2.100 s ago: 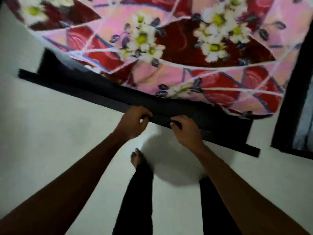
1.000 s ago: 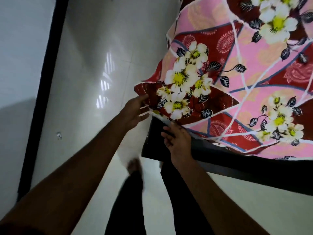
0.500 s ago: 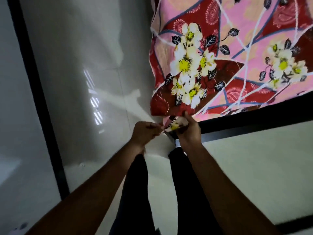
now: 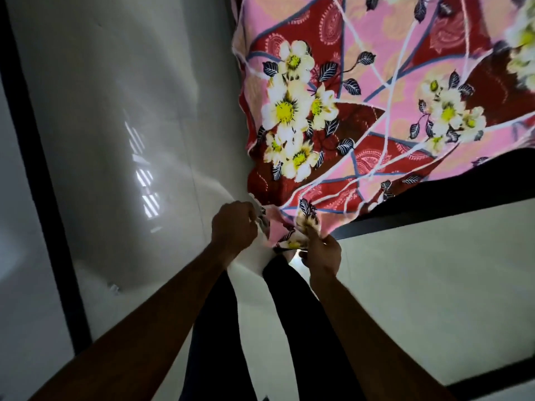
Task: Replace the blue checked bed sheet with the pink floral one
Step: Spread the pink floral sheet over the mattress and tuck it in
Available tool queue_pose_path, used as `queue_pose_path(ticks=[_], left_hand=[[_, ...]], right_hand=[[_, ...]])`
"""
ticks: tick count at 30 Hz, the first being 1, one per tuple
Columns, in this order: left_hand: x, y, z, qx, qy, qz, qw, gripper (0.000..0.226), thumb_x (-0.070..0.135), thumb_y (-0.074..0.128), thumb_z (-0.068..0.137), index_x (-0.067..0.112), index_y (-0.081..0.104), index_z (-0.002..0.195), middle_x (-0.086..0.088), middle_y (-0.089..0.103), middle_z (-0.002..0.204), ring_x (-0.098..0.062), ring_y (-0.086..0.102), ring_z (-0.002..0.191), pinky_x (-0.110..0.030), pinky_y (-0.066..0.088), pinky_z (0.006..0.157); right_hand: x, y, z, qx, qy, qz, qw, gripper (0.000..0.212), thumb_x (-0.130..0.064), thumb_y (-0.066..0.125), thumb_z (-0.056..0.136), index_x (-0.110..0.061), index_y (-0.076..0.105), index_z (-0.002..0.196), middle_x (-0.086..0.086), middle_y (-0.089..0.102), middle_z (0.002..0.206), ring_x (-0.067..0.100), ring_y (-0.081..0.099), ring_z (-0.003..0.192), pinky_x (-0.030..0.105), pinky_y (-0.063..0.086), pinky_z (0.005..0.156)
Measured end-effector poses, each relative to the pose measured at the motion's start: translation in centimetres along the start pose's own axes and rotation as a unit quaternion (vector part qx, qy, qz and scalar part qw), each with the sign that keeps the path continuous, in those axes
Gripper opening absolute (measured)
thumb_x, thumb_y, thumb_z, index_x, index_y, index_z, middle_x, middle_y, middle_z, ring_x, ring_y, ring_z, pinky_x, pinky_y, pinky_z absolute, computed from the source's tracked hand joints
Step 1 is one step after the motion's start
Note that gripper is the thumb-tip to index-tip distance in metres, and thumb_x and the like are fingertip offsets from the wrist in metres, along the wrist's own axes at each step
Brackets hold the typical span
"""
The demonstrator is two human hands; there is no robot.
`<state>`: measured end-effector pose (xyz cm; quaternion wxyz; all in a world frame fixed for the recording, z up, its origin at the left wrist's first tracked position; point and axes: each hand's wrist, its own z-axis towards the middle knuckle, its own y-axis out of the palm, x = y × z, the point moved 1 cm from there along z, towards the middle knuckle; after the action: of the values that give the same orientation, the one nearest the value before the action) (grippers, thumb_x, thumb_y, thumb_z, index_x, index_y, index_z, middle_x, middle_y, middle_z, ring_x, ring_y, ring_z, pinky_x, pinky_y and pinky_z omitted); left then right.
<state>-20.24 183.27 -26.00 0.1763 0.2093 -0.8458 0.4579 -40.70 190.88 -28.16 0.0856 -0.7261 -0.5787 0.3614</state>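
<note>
Since the earlier frame the right hand point(image 4: 320, 254) has dropped nearer, tugging the near-left corner of the one pink floral sheet point(image 4: 376, 82) covering the bed point(image 4: 434, 204). Both it and the left hand point(image 4: 233, 227) pinch that corner, fingers curled.

Pink floral sheet point(image 4: 376, 91) with dark red paisley patches, white and blue crossing lines, white yellow-centred flowers and navy leaves, black bed frame point(image 4: 463, 195) along the sheet's lower edge, pale grey glossy floor point(image 4: 115, 111) left of the sheet, black trousers point(image 4: 217, 328) below it.
</note>
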Motion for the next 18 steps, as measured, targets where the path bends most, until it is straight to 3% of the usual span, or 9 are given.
queue_pose_path(ticks=[2, 4, 7, 9, 11, 12, 14, 16, 18], left_hand=[[0.8, 0.0, 0.2, 0.016, 0.089, 0.005, 0.996, 0.012, 0.019, 0.065, 0.086, 0.014, 0.071, 0.096, -0.007, 0.07, 0.092, -0.028, 0.064, 0.089, -0.035, 0.051, 0.076], [1.7, 0.8, 0.5, 0.015, 0.212, 0.035, 0.977, 0.015, 0.02, 0.06, 0.089, 0.015, 0.071, 0.096, -0.007, 0.07, 0.095, -0.028, 0.062, 0.088, -0.035, 0.051, 0.074], [2.8, 2.8, 1.3, -0.023, 0.321, 0.081, 0.943, 0.032, 0.025, 0.047, 0.092, 0.012, 0.073, 0.106, -0.011, 0.072, 0.102, -0.032, 0.065, 0.094, -0.039, 0.054, 0.074], [3.2, 3.9, 2.3, -0.052, 0.336, 0.097, 0.935, 0.041, 0.028, 0.04, 0.095, 0.008, 0.071, 0.112, -0.015, 0.071, 0.103, -0.035, 0.066, 0.094, -0.043, 0.056, 0.072], [3.0, 4.9, 3.7, -0.064, 0.33, 0.112, 0.935, 0.046, 0.031, 0.038, 0.096, 0.006, 0.066, 0.123, -0.017, 0.069, 0.114, -0.036, 0.064, 0.104, -0.047, 0.056, 0.085], [2.6, 5.4, 4.6, -0.063, 0.321, 0.123, 0.937, 0.049, 0.032, 0.038, 0.096, 0.007, 0.061, 0.13, -0.017, 0.067, 0.123, -0.036, 0.062, 0.113, -0.049, 0.054, 0.093], [2.1, 5.8, 6.2, -0.061, 0.304, 0.152, 0.938, 0.053, 0.036, 0.035, 0.097, 0.008, 0.055, 0.138, -0.018, 0.063, 0.13, -0.037, 0.061, 0.118, -0.051, 0.053, 0.096], [2.2, 6.2, 7.4, -0.042, 0.305, 0.183, 0.934, 0.051, 0.039, 0.031, 0.099, 0.01, 0.061, 0.128, -0.016, 0.069, 0.116, -0.037, 0.066, 0.106, -0.048, 0.055, 0.089], [2.9, 6.1, 7.7, -0.008, 0.274, 0.193, 0.942, 0.043, 0.033, 0.036, 0.097, 0.009, 0.066, 0.116, -0.014, 0.072, 0.098, -0.037, 0.068, 0.091, -0.042, 0.054, 0.081]], right_hand=[[-1.6, -1.7, -0.5, 0.046, -0.015, 0.018, 0.999, 0.045, -0.076, 0.058, 0.07, -0.034, 0.055, 0.085, 0.003, 0.071, 0.084, 0.035, 0.071, 0.077, 0.051, 0.059, 0.078], [-2.8, -2.6, -1.0, 0.074, -0.1, 0.016, 0.992, 0.035, -0.062, 0.059, 0.081, -0.028, 0.056, 0.087, 0.001, 0.067, 0.082, 0.033, 0.069, 0.079, 0.045, 0.057, 0.079], [-3.8, -2.3, -0.8, -0.006, -0.246, -0.098, 0.964, 0.02, -0.031, 0.064, 0.086, -0.014, 0.069, 0.093, 0.003, 0.072, 0.089, 0.025, 0.067, 0.087, 0.034, 0.052, 0.078], [-4.1, -0.7, 0.0, -0.072, -0.33, -0.221, 0.915, 0.015, -0.021, 0.063, 0.087, -0.013, 0.075, 0.092, 0.007, 0.074, 0.093, 0.027, 0.066, 0.087, 0.031, 0.049, 0.076], [-4.2, 1.4, 1.3, -0.1, -0.398, -0.329, 0.85, 0.023, -0.022, 0.056, 0.083, -0.014, 0.077, 0.09, 0.008, 0.074, 0.094, 0.031, 0.067, 0.088, 0.033, 0.052, 0.077], [-4.4, 2.2, 1.9, -0.105, -0.403, -0.374, 0.828, 0.028, -0.025, 0.055, 0.081, -0.015, 0.077, 0.094, 0.008, 0.074, 0.099, 0.033, 0.067, 0.092, 0.035, 0.054, 0.08], [-4.6, 3.6, 3.0, -0.103, -0.396, -0.43, 0.805, 0.037, -0.029, 0.056, 0.082, -0.013, 0.072, 0.112, 0.01, 0.07, 0.114, 0.037, 0.064, 0.102, 0.042, 0.054, 0.085], [-4.6, 4.7, 4.2, -0.102, -0.408, -0.441, 0.793, 0.052, -0.031, 0.054, 0.084, -0.008, 0.061, 0.13, 0.015, 0.064, 0.127, 0.042, 0.06, 0.111, 0.05, 0.053, 0.088], [-5.2, 5.5, 5.5, -0.083, -0.436, -0.48, 0.757, 0.059, -0.037, 0.046, 0.088, -0.01, 0.053, 0.14, 0.016, 0.056, 0.138, 0.044, 0.053, 0.122, 0.056, 0.051, 0.091]])
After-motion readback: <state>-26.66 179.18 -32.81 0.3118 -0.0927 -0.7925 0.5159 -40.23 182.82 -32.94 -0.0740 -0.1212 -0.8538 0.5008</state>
